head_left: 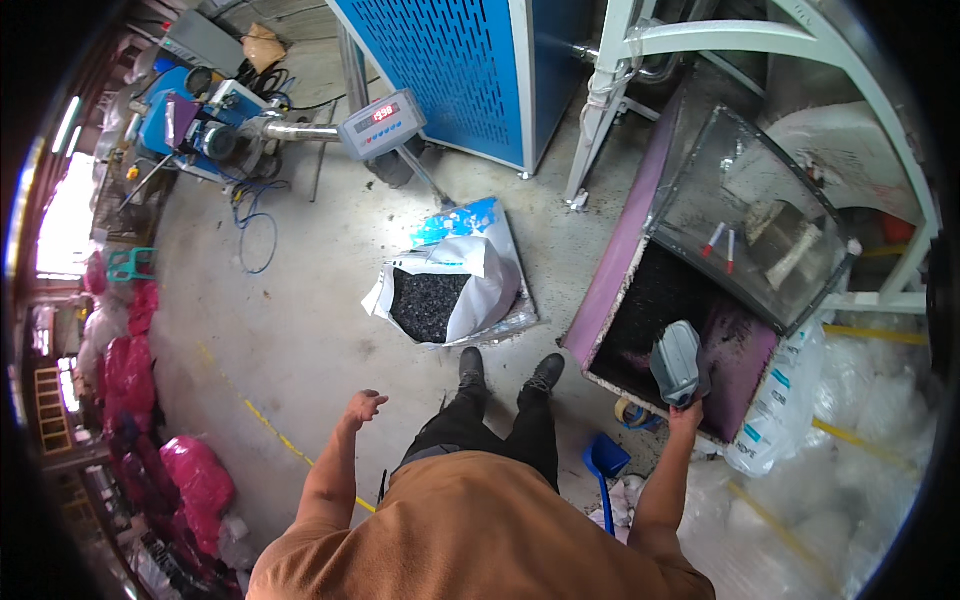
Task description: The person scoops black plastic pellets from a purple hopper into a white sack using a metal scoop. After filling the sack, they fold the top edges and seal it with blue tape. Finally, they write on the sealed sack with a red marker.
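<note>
My right hand [686, 416] is closed around the near end of a grey plastic scoop [676, 358]. The scoop is over the near part of a purple-sided bin [612, 300], whose inside is dark. My left hand [365, 408] hangs above the floor on the left, holding nothing, with its fingers loosely apart. Ahead of my feet, a white sack [484, 290] stands with its mouth spread, full of dark granules [428, 304]. It rests on a platform scale [512, 245] with a lit display [382, 124] on a post.
A dark-framed clear panel [770, 190] lies over the bin's far part, bearing two red-and-white markers. A blue dustpan [606, 457] and a tape roll [636, 413] are beside my right arm. Blue cabinet [440, 70] ahead; white frame legs [603, 110] near the bin; pink bags [197, 485] left.
</note>
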Available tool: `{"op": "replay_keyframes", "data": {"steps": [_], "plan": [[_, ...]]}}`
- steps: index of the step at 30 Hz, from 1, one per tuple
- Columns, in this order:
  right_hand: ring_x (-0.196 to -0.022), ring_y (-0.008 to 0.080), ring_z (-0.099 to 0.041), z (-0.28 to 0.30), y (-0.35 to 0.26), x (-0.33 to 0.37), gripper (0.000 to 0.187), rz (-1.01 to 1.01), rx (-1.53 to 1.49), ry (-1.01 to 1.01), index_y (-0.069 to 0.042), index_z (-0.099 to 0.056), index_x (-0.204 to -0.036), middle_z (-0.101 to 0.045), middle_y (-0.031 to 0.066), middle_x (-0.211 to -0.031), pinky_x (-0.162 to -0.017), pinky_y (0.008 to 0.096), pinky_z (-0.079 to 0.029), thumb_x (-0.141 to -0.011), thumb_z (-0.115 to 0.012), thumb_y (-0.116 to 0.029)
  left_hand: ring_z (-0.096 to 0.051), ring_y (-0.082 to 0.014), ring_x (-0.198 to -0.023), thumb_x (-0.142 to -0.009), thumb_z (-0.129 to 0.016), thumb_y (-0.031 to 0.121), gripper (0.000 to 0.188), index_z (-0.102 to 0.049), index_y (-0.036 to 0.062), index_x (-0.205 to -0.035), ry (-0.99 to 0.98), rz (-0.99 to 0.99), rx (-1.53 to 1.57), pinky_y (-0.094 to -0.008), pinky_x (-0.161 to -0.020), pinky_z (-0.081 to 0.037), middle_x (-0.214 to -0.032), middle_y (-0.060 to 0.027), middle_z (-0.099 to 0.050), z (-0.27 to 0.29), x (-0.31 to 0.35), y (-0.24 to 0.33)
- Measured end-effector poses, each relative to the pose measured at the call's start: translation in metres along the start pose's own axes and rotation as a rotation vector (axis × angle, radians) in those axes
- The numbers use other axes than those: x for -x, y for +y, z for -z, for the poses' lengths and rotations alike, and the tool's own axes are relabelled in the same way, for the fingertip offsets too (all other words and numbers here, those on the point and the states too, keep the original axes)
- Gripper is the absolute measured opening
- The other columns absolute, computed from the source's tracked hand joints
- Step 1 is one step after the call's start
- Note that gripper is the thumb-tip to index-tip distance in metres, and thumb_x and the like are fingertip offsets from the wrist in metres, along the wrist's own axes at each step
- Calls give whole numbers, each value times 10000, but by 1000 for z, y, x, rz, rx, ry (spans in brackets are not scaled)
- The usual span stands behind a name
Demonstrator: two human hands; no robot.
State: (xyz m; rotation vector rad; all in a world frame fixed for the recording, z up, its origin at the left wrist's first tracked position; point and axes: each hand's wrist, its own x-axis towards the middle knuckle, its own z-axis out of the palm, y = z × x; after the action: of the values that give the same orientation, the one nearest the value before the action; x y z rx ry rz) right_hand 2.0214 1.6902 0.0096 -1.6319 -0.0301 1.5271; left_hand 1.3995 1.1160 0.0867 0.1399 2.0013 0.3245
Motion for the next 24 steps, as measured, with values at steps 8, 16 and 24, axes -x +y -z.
{"op": "replay_keyframes", "data": {"steps": [8, 16, 24], "plan": [[-1114, 294, -624, -18, 8, -129, 423, -33, 290, 197, -66, -611, -1338, -636, 116, -1274, -855, 472, -549, -972, -658, -273, -728, -226, -831, -931, -655, 339, 446, -685, 8, -1228, 157, 132, -4, -333, -678, -558, -1036, -152, -726, -3, 49, 50], [-974, 297, -685, -67, 56, -230, 576, -110, 863, 455, 72, -542, -1315, -667, 191, -1184, -731, 467, -585, -917, -760, -284, -695, -218, -882, -929, -710, 345, 607, -549, -14, -1391, 66, 446, 140, -325, -661, -529, -1198, -132, -699, -58, 111, 38], [-1078, 241, -640, -116, 171, -258, 351, -349, 351, 128, -156, -595, -1285, -687, 42, -1158, -882, 534, -539, -979, -655, -317, -703, -261, -1003, -945, -696, 324, 616, -520, -22, -1423, 124, 446, 53, -360, -752, -539, -1204, -147, -688, -47, 113, 85]]}}
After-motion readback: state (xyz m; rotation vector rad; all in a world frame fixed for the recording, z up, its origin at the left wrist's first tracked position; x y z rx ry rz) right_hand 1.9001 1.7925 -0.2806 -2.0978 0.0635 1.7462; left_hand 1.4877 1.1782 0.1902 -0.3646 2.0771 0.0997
